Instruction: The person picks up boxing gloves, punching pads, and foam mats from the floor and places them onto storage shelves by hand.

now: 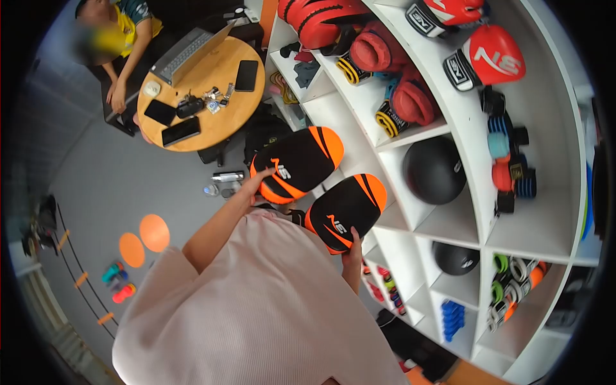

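Two black pads with orange edges and a white logo are held in front of the body, side by side. My left hand (255, 182) grips the left pad (301, 160) at its lower left edge, the thumb lying on its black face. The right pad (353, 208) is in my right hand (353, 247), which holds its lower right edge with a finger or thumb on the front. Most fingers of both hands are hidden behind the pads.
White shelves (478, 232) on the right hold red gloves (494, 54), black balls (435, 170) and blue dumbbells (452, 319). A seated person is beside a round wooden table (237, 48) with a laptop (189, 54) and phones. Bottles and orange discs (154, 233) are on the floor.
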Available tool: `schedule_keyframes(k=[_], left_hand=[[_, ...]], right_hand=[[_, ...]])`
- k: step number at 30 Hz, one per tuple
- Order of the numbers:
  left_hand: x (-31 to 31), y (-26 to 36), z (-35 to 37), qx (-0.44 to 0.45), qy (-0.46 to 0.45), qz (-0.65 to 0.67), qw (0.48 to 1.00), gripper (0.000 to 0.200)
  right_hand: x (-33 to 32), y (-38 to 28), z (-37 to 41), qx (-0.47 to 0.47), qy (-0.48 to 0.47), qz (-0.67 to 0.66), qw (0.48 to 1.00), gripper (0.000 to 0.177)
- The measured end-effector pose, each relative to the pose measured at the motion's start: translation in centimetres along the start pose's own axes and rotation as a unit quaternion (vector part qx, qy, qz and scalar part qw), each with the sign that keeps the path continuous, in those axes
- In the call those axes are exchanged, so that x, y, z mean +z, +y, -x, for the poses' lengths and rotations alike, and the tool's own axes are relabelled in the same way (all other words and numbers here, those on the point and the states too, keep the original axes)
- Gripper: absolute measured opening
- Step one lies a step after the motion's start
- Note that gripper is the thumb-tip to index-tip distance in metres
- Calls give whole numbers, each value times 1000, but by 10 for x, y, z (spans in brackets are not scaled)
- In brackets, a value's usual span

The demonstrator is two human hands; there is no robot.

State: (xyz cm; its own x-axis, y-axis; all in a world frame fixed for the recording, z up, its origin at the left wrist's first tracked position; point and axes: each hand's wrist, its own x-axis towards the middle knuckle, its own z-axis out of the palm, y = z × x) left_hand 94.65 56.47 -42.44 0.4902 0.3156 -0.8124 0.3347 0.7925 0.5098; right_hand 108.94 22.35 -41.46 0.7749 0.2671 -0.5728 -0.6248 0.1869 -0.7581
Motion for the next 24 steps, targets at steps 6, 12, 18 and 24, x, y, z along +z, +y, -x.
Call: schedule_keyframes(k=[6, 12, 18, 24], left_hand=[[94, 60, -78, 26, 15, 68, 997, 84], [153, 92, -173, 40, 45, 138, 989, 92], [183, 133, -252, 18, 91, 44, 995, 92], [178, 151, -281, -74, 162, 1, 984, 134]], right_hand=[[-2, -57, -96, 88, -81, -18, 993, 55], [2, -80, -139, 99, -112, 6, 989, 50], [-1, -81, -190, 98, -99, 11, 990, 51], [13, -73, -234, 71, -72, 31, 994, 55]])
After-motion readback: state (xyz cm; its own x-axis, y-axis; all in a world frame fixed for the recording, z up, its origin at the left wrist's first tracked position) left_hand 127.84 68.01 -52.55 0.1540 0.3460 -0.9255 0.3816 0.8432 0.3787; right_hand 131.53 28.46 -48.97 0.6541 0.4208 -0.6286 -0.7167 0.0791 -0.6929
